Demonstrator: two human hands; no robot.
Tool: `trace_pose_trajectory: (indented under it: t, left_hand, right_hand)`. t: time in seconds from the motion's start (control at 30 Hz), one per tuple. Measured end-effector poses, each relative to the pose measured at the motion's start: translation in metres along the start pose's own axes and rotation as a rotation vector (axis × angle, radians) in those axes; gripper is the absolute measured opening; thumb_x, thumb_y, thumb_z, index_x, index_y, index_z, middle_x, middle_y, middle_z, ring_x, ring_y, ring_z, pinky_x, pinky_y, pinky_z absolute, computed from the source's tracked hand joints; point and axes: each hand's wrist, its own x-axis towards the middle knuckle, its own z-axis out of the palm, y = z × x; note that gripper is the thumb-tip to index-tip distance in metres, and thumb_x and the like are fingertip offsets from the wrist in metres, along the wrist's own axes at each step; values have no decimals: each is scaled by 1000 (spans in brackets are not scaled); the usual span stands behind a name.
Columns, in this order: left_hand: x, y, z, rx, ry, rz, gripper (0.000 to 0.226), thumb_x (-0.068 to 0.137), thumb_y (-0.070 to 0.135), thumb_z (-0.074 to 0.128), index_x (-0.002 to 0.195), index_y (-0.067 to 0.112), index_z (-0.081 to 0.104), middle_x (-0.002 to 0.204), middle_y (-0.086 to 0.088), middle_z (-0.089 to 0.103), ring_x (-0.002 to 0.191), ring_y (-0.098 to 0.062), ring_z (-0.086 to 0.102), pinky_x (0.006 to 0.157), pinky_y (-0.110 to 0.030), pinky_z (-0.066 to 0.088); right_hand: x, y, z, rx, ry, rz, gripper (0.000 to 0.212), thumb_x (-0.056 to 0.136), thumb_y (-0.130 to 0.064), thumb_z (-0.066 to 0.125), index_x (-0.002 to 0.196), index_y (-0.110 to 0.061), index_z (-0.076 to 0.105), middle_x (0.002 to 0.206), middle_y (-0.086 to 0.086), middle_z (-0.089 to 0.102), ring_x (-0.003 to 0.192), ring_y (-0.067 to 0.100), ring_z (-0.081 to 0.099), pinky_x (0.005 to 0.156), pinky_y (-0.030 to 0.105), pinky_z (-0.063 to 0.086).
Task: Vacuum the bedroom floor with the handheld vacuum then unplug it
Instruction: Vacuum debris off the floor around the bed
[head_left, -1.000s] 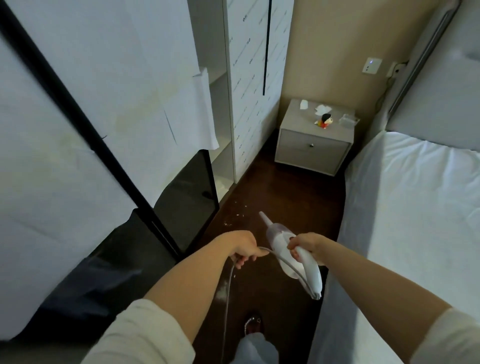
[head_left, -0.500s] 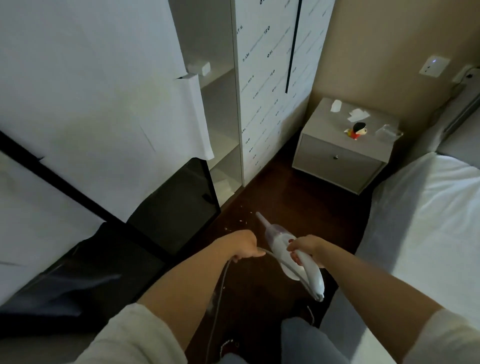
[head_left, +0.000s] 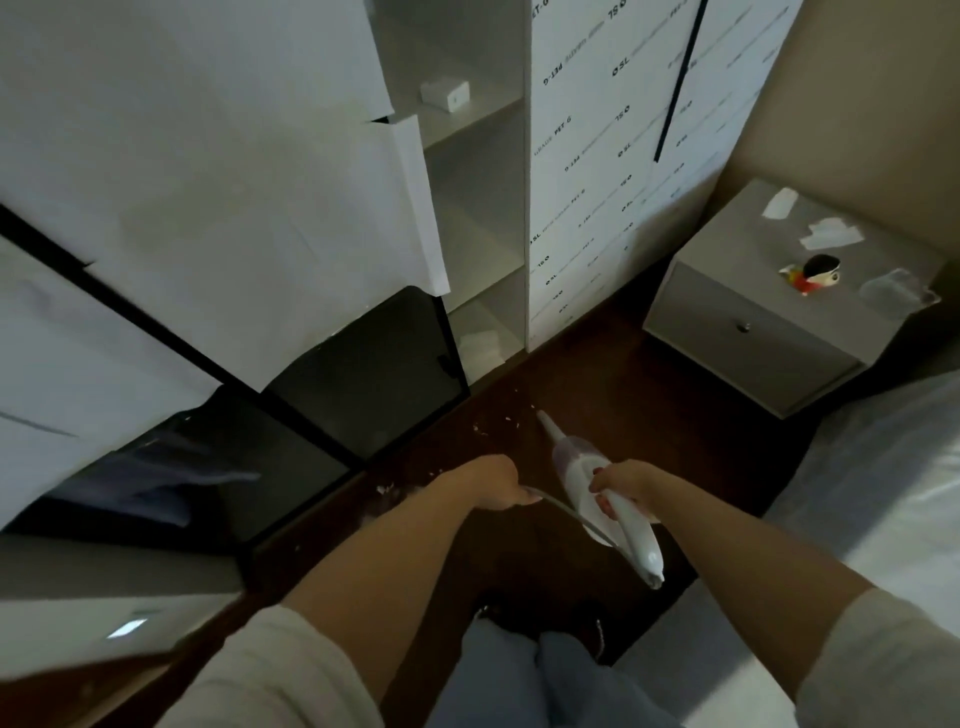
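A person aims a vacuum (head_left: 582, 473) at scraps (head_left: 511, 421) on a dark bedroom floor (head_left: 613, 384).

The right hand (head_left: 621, 486) is wrapped around the vacuum's white handle, the nozzle pointing down toward the scraps, which lie just in front of the open shelf unit (head_left: 478, 208). The left hand (head_left: 498, 486) is curled around the cord (head_left: 563, 512), which runs from that hand back under the vacuum's handle. In the shelf unit, a small white box (head_left: 445, 94) sits on an upper shelf and a flat white packet (head_left: 480, 343) lies in the bottom compartment. Right of the unit, past printed white doors (head_left: 623, 156), a nightstand (head_left: 753, 332) carries a small figurine (head_left: 813, 273), paper pieces (head_left: 828, 234) and a clear container (head_left: 896, 291); whether anything is in it cannot be told. A bed (head_left: 883, 493) lies beside the nightstand.
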Motion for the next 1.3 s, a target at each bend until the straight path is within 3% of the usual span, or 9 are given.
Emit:
trace_pose_trajectory:
  t: [0.2,0.27,0.43,0.6,0.77,0.9,1.0,1.1,1.3]
  left_hand:
    - [3,-4,-13,41,16,52,34,98,27,46,118,2,57,105,-12,59,103,-23,56,91,-30,42]
    - [6,-7,-19,55,30,64,37,99,29,43,120,2,56,114,-15,59,107,-25,56,93,-32,43]
    - [21,-17,-36,-165,-19,2,50,97,48,36,112,5,56,74,-4,49,64,-14,47,69,-26,43]
    - [30,-17,-48,-293,-55,-116,64,90,63,40,119,8,55,108,-8,56,102,-24,53,87,-35,42]
    - [58,7,-57,-238,27,-177,52,90,45,55,125,7,50,116,-6,56,104,-22,54,86,-31,45]
    - [71,48,-61,-256,37,-237,47,92,38,55,127,8,48,107,-5,54,84,-15,51,67,-24,44]
    - [77,84,-58,-291,33,-251,43,93,33,55,127,7,49,122,-11,56,104,-23,56,78,-27,44]
    - [77,116,-52,-334,35,-227,35,94,25,54,123,6,53,121,-13,58,110,-27,57,82,-28,46]
    - [75,111,-60,-373,132,-271,30,95,14,48,122,3,56,104,-11,56,98,-24,58,84,-30,49]
  right_hand:
    - [3,-20,-2,-50,-9,35,50,91,-3,57,137,-1,39,79,13,59,60,16,56,54,23,49]
    - [0,-27,-3,-61,-8,23,48,90,1,55,135,1,40,78,14,58,59,17,55,53,23,48]
    - [-1,-55,-8,-68,7,-37,48,91,-3,56,137,-4,41,90,14,56,68,18,53,57,24,47]
    - [6,-82,-19,-160,10,-34,48,93,-6,55,139,-7,43,99,15,55,73,20,53,60,26,47]
    - [25,-112,-53,-310,3,-47,46,94,-9,55,138,-4,42,89,12,53,71,18,52,57,25,46]
    - [35,-137,-94,-423,-35,-66,48,93,-10,56,139,-4,40,89,11,52,67,14,51,53,22,44]
    - [38,-151,-124,-552,-27,-112,50,94,-13,55,140,-3,37,96,13,56,75,17,56,66,24,51]
    - [35,-165,-147,-759,14,-135,54,96,-18,53,144,-3,33,129,19,53,117,30,55,101,38,46]
    - [34,-191,-145,-818,-8,-162,51,93,-15,57,139,-2,40,131,21,53,112,28,54,100,38,44]
